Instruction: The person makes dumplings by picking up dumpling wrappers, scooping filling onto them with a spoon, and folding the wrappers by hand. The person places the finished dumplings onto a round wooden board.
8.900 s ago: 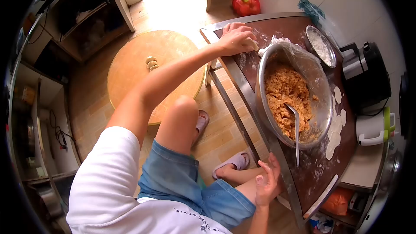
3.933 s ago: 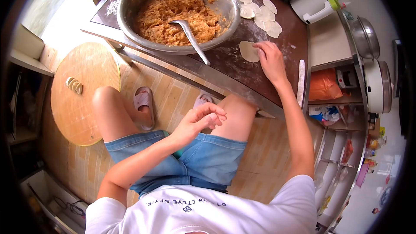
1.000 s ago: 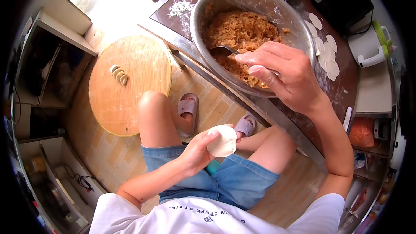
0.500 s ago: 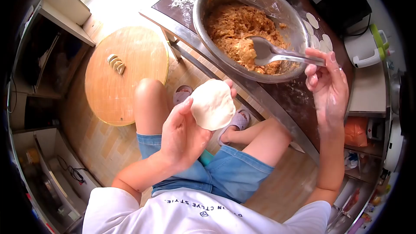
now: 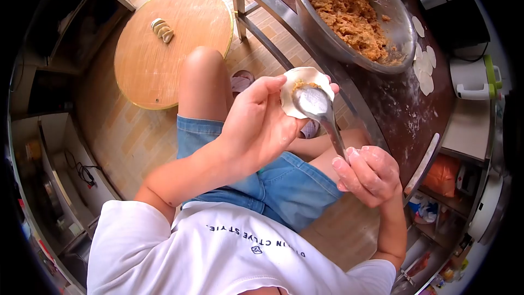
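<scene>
Partly closed hands [image 5: 261, 117] [image 5: 371, 175] hold wrapper [image 5: 289, 100], spoon [image 5: 323, 113].

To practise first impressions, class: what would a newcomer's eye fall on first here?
Probably the metal spoon, held by the right hand and pressed on filling over the pale dough wrapper in the left hand. Next, perhaps, the big metal bowl of orange-brown filling at upper right, and the round wooden board at upper left, bearing a short row of dumplings.

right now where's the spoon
In the head view, the spoon is gripped by its handle in the right hand, with its scoop end over the dough circle held in the left hand.
</scene>
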Available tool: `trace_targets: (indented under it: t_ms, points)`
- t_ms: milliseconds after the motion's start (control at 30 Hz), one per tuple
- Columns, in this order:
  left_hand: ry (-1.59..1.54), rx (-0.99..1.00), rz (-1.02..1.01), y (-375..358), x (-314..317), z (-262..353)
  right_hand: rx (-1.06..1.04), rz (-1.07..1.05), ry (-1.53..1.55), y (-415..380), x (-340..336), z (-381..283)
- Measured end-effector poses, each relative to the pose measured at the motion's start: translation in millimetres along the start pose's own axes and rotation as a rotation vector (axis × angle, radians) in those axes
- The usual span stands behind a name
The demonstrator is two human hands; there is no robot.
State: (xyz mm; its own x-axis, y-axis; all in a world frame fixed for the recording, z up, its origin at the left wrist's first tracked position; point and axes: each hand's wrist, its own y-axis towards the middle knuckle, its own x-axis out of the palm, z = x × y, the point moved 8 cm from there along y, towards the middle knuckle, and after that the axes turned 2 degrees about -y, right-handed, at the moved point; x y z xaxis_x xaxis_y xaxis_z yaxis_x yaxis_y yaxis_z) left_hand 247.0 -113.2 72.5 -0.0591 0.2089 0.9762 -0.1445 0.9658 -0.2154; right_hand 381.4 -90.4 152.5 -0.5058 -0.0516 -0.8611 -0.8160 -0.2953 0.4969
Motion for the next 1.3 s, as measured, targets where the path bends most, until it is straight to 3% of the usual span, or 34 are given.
trace_targets:
  t_ms: [67,233,333,467,500,600,733,767,1100,1300]
  points:
    - [0.046,0.007,0.023,0.9,-10.8,-0.6,0.063,0.040,0.087,-1.5,-5.5,1.1]
    - [0.194,0.029,0.085,-0.3,-12.2,0.2,0.669,0.345,0.490,-14.5,-19.0,45.4]
    - [0.154,0.019,0.072,-1.5,-9.8,2.1,0.595,0.353,0.446,-10.1,-21.3,44.0]
    - [0.158,-0.035,0.059,-2.4,-12.4,2.8,0.245,0.177,0.231,12.6,-23.2,20.6]
    - [0.152,-0.021,0.070,-2.6,-12.5,3.7,0.247,0.263,0.263,13.7,-31.3,21.9]
    - [0.159,-0.004,0.095,-4.1,-12.4,3.7,0.238,0.121,0.246,17.9,-22.8,20.0]
    - [0.247,0.000,0.084,-4.0,-13.9,8.4,0.287,0.241,0.253,14.8,-33.5,23.9]
    - [0.277,0.000,0.081,-4.4,-14.1,8.6,0.336,0.159,0.262,17.2,-26.8,26.7]
    - [0.253,-0.017,0.102,-6.2,-18.3,15.2,0.291,0.067,0.224,16.5,-26.4,19.9]
    - [0.264,-0.043,0.096,-6.5,-20.0,11.2,0.339,0.174,0.264,17.7,-38.7,22.1]
